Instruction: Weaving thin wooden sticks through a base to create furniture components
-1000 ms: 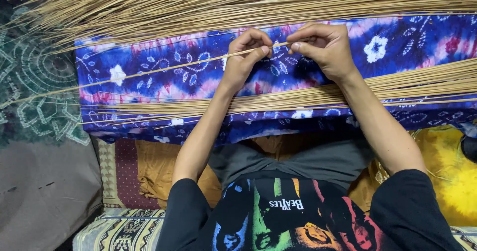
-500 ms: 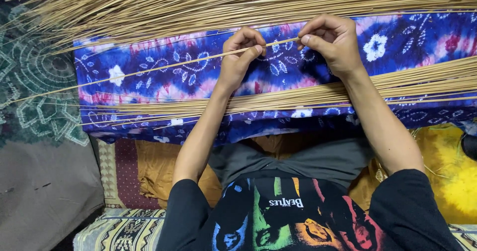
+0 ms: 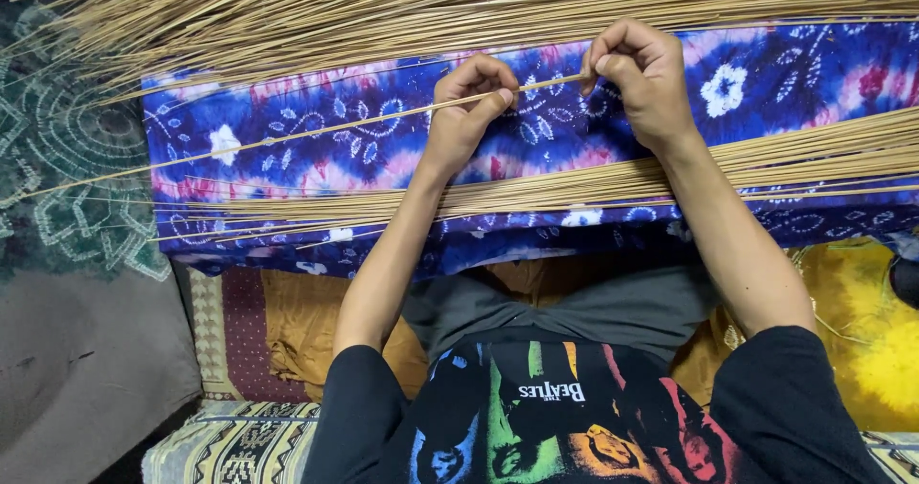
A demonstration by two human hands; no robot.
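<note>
Two hands work one thin stick over a tie-dye cloth, w/ piles of the same sticks above & below.

Far left: dark green patterned rug point(image 3: 67, 178) on the floor, grey cushion point(image 3: 77, 379) below it. Loose tips of the upper stick pile point(image 3: 383, 10) fan out over the rug's top edge; that pile runs the full width along the top of the view.

Next: blue-purple tie-dye cloth point(image 3: 316, 149) w/ white flower marks, spread across the middle. A single thin stick point(image 3: 287, 139) lies slanted over it, low end out past the cloth's left edge, high end rising toward the hands.

Centre: left hand point(image 3: 469, 111) is curled nearly closed, thumb pressed vs bent fingers, pinching the stick from below. Just right of it, right hand point(image 3: 641, 77) is also closed in a loose fist, thumb & forefinger nipping the stick's upper end. Hands are near each other but not touching; a short bit of stick shows between them.

Below the hands: lower stick bundle point(image 3: 593, 182) lies across the cloth, roughly level, thicker toward the right edge; both forearms cross over it.

Bottom centre: person's dark printed shirt point(image 3: 536, 417) & grey trousers point(image 3: 574, 302), mustard cloth point(image 3: 297, 331) under the legs, patterned mat point(image 3: 230, 446) at lower left.

Far right: yellow fabric point(image 3: 862, 350).
</note>
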